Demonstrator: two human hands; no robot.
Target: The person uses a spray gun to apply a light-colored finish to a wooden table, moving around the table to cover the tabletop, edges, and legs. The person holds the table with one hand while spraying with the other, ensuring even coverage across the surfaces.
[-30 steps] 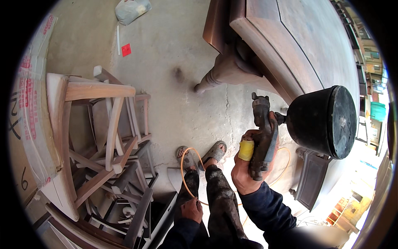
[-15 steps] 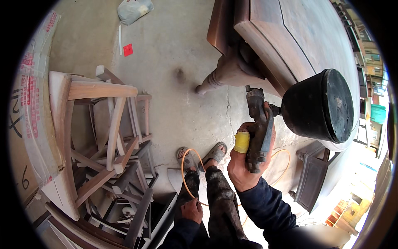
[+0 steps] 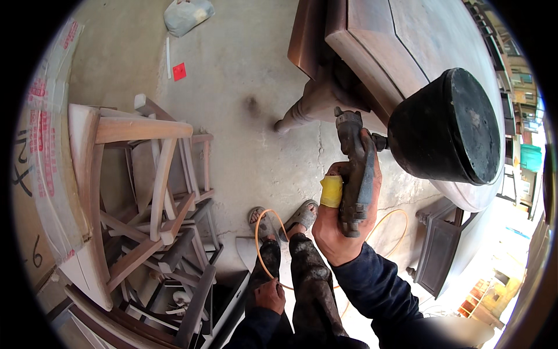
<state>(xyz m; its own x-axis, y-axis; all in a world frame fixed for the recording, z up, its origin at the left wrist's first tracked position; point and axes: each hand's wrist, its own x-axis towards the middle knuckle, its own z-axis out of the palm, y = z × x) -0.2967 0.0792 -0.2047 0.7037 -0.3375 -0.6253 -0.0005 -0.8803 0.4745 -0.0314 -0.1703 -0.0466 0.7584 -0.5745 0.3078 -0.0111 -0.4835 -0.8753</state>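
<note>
My right hand (image 3: 343, 227), with a yellow wrap on its thumb, grips a dark metal spray gun (image 3: 357, 174) with a large black cup (image 3: 442, 134) on its right side. The gun's nozzle end points toward the top of the picture, beside a wooden table (image 3: 383, 52) with a carved leg (image 3: 302, 107); whether it touches the table I cannot tell. My left hand (image 3: 270, 296) is closed on an orange hose (image 3: 260, 250) near my thigh, low in the picture. The hose loops down past my feet and round behind my right forearm.
Stacked wooden chair frames (image 3: 139, 125) and a taped cardboard box (image 3: 29, 232) stand on the left. A plastic bag (image 3: 186, 14) and red square (image 3: 179, 70) lie on the concrete floor (image 3: 238, 70). A dark panelled piece (image 3: 436, 250) is at lower right.
My right hand has moved up and a little left, carrying the spray gun and cup toward the table. My left hand stays in place.
</note>
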